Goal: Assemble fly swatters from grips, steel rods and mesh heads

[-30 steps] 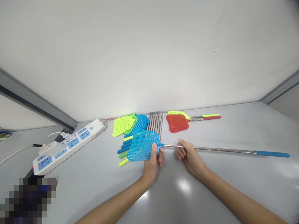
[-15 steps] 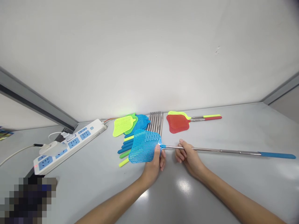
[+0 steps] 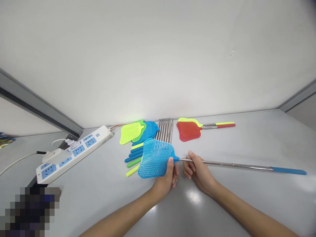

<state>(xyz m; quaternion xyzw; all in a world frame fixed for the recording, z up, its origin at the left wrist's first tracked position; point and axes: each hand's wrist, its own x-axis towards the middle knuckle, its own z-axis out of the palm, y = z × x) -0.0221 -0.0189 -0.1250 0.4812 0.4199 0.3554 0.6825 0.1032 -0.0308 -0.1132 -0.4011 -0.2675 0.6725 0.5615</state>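
Observation:
A blue fly swatter with an extended metal rod and a blue handle lies across both my hands, its head to the left and handle to the right. My left hand pinches the lower right corner of the mesh head, thumb on top. My right hand is closed around the rod near the head. Behind the swatter lie several metal rods and several coloured handles, partly hidden by its mesh. Loose swatter heads, a yellow one and a blue one, lie beside them, with a green one underneath.
A red swatter overlaps a yellow swatter near the wall. On the left stands a white power strip with plugs and cables. The wall closes off the back of the grey table.
The blue swatter has shifted a little, its head moving right and down and its handle end left and lower. My left hand has moved right, closer to my right hand.

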